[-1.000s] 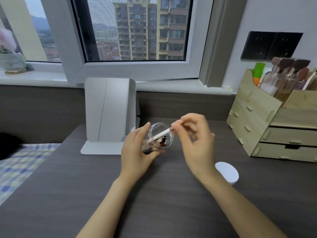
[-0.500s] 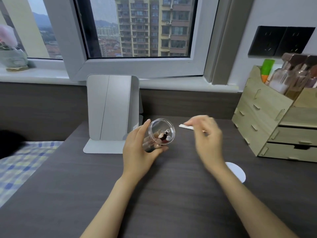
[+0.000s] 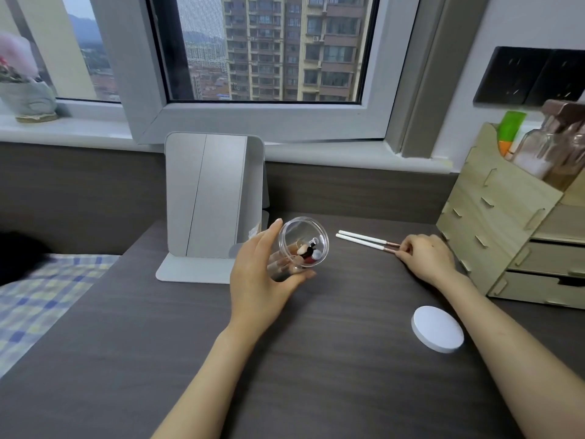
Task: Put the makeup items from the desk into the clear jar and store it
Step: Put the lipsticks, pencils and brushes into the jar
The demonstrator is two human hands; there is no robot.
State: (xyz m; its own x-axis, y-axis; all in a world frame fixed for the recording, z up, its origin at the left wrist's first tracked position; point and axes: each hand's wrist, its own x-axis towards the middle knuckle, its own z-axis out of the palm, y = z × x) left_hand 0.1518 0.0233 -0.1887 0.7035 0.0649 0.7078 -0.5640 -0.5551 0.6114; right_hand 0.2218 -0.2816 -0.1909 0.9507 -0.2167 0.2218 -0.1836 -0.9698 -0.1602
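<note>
While tilted, lidless clear jar [image 3: 299,248] part-filled

head cam | forward-down | near desk [image 3: 316,359] | facing window [image 3: 269,49]

Bedroom: bed [image 3: 47,289] beside desk [image 3: 285,375] with mirror [image 3: 209,198].

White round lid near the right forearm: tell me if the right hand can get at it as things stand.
Probably yes: the white lid lies uncovered on the desk, but the right hand is pinching two brushes.
</note>
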